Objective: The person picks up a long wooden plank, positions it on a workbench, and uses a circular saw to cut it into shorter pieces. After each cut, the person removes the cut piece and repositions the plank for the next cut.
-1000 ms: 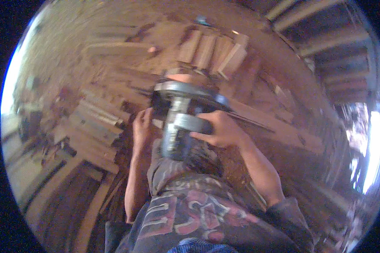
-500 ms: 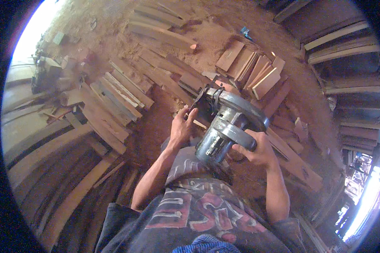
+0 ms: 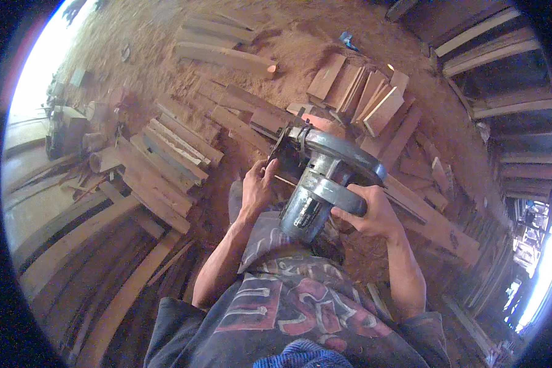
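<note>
A worn grey-metal circular saw [image 3: 310, 208] is held up in front of my body, tilted, with its motor housing toward me and its rounded blade guard on the far side. My right hand [image 3: 375, 214] is wrapped round the saw's rear handle. At the saw's left end, my left hand [image 3: 260, 187] is closed on the dark edge of its base plate, thumb up. The blade itself is hidden from this side. Just beyond the saw, a wooden plank [image 3: 435, 224] runs out to the right beneath it.
Short cut boards [image 3: 383, 110] lean in a row beyond the saw. Stacked planks [image 3: 159, 153] lie to the left, and long timbers [image 3: 98, 245] fill the lower left. Sawdust covers the ground [image 3: 147, 55]. Timber racks [image 3: 497, 80] stand along the right.
The saw and both hands stay in nearly the same pose, shifted slightly left in view. The surroundings have turned a little as my head moved.
</note>
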